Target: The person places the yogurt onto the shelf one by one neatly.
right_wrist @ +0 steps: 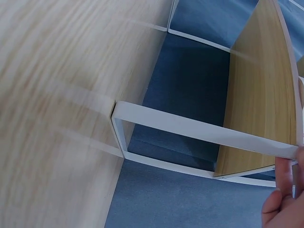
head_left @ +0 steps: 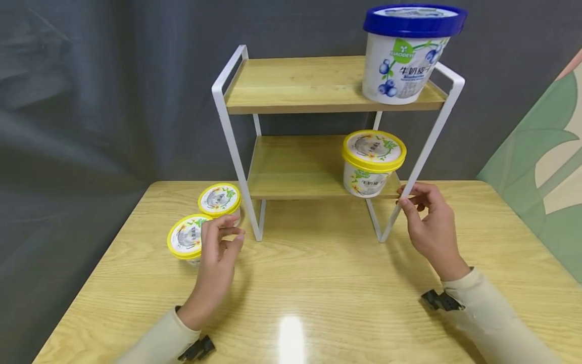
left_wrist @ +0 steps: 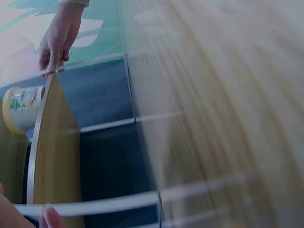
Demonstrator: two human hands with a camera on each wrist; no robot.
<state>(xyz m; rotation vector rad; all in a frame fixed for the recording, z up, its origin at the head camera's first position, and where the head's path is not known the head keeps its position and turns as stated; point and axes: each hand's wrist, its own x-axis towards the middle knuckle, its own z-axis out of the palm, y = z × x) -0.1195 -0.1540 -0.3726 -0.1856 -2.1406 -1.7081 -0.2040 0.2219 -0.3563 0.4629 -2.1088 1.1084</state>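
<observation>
A two-tier shelf rack (head_left: 313, 189) with white metal frames and wooden boards stands on the table. My right hand (head_left: 431, 227) grips its right front leg at the height of the lower board, thumb in front and fingers behind. In the right wrist view, the fingers (right_wrist: 284, 178) touch the white frame (right_wrist: 190, 128). My left hand (head_left: 218, 263) is just left of the rack's left front leg, fingers loosely bent, with nothing visible in it. Behind it stand two yellow-lidded tubs, the nearer one (head_left: 185, 237) partly covered by the hand, the other (head_left: 220, 198) beside the leg.
A large blue-lidded tub (head_left: 404, 65) with blueberry pictures stands on the top board's right end. A smaller yellow-lidded tub (head_left: 370, 174) is on the lower board's right side. Dark cloth (head_left: 91, 101) hangs behind the wooden table (head_left: 318, 293); a leaf-patterned panel (head_left: 550, 167) is at right.
</observation>
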